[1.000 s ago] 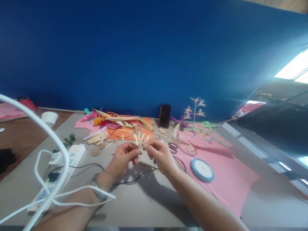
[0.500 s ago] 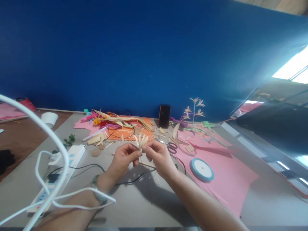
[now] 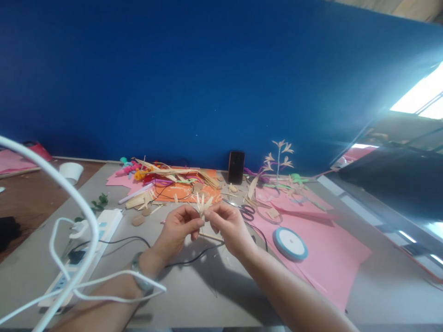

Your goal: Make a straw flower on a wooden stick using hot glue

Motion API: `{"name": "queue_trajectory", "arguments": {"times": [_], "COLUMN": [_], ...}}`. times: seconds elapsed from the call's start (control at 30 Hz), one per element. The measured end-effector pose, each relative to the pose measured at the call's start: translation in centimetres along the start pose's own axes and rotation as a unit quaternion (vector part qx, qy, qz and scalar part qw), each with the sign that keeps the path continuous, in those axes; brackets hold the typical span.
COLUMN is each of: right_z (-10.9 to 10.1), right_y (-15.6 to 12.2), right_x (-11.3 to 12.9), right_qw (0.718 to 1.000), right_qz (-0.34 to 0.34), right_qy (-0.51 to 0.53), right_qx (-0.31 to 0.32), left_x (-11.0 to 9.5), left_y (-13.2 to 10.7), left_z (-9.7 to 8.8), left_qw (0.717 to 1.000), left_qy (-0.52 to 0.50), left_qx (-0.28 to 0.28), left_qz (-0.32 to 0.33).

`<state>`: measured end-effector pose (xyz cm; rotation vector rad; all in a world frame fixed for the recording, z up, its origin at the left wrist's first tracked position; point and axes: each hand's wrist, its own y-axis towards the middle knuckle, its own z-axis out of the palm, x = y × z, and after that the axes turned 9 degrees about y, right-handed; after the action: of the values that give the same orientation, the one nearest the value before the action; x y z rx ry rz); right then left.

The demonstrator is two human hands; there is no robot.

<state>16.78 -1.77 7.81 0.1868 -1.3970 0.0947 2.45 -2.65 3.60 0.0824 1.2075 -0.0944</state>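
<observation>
Over the grey table [image 3: 194, 295], my left hand [image 3: 179, 228] and my right hand [image 3: 228, 226] meet fingertip to fingertip. Both pinch a small flower of pale straw-coloured petals [image 3: 203, 204], whose petals fan upward above the fingers. A thin stem drops below the hands. Each hand is closed on the flower's base. A watch or band sits on my left wrist.
A ribbon spool [image 3: 290, 243] lies on pink paper [image 3: 321, 258] at right. Black scissors [image 3: 246, 212] sit just behind my right hand. A dark phone [image 3: 236, 167] stands against the blue wall beside a finished flower stalk [image 3: 279, 159]. A white power strip [image 3: 86, 244] and cables lie left.
Both hands stayed together on the flower, with only slight finger shifts; the petals sit a little closer together than before.
</observation>
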Motion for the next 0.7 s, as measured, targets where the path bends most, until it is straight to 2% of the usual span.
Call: {"name": "queue_trajectory", "arguments": {"times": [0.7], "right_z": [-0.03], "right_y": [-0.21], "right_x": [0.29], "right_qw": [1.000], "right_qz": [0.003], "right_qy": [0.002], "right_qx": [0.011], "left_x": [0.12], "left_y": [-0.08], "left_z": [0.03], "left_qw": [1.000], "left_qy": [0.005], "left_qx": [-0.004], "left_qz": [-0.014]}}
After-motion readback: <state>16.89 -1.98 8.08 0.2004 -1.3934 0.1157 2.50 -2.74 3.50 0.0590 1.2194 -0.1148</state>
